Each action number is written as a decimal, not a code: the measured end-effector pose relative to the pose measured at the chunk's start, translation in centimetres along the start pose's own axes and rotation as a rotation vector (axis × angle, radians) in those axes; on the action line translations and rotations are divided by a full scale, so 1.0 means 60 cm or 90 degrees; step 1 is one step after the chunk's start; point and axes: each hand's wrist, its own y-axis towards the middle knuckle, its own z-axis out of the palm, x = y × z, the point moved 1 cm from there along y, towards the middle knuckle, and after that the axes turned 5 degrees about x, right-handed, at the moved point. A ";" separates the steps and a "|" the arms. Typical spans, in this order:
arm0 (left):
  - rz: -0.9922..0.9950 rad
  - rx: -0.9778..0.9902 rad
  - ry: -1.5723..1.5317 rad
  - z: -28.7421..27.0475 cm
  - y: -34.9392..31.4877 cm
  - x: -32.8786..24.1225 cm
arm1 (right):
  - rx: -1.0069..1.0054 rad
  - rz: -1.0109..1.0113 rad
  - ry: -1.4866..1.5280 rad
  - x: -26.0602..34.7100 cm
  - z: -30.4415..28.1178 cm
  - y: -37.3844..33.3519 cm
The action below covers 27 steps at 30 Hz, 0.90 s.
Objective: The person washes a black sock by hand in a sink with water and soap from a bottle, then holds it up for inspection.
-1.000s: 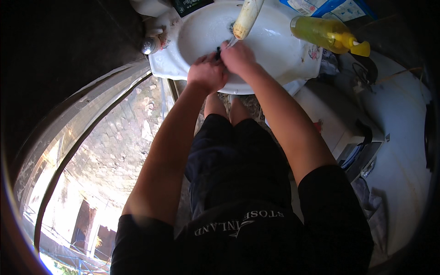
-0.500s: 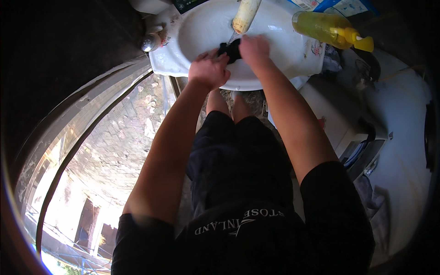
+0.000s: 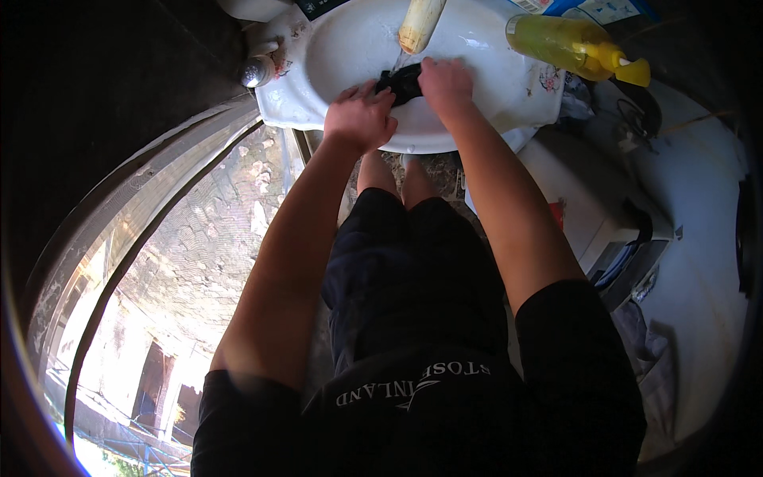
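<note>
A small black cloth (image 3: 405, 84) is stretched between my two hands inside the white washbasin (image 3: 342, 56). My left hand (image 3: 358, 118) grips its left end, low over the basin's near side. On the other end, the fingers of my right hand (image 3: 447, 81) are closed around the fabric. Water runs onto the cloth from the pale, stained spout (image 3: 421, 26) just above it. What kind of cloth piece it is, I cannot make out.
A yellow-green pump bottle (image 3: 563, 48) lies on the basin's right rim. At the left corner stands a metal tap knob (image 3: 256, 71). A white box-like appliance (image 3: 548, 171) is below right, and a mesh-covered window (image 3: 214, 230) fills the left side.
Both hands keep hold of the black cloth in nearly the same place. The cloth's shape has shifted slightly under the water, and the whole view has moved a little.
</note>
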 end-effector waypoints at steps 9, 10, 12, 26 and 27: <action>-0.027 0.017 -0.017 -0.004 -0.004 -0.006 | -0.006 -0.105 -0.043 -0.011 0.008 0.005; -0.036 0.028 -0.017 -0.005 0.000 -0.009 | 0.011 -0.123 -0.065 0.001 0.012 0.006; -0.031 0.062 0.002 -0.013 0.005 -0.004 | 0.015 -0.215 -0.066 0.050 -0.004 -0.018; -0.015 -0.003 -0.038 -0.021 0.005 -0.011 | -0.027 -0.053 0.045 -0.031 -0.001 -0.007; -0.067 0.008 -0.067 -0.021 0.010 -0.015 | -0.014 -0.043 0.076 -0.039 -0.003 -0.007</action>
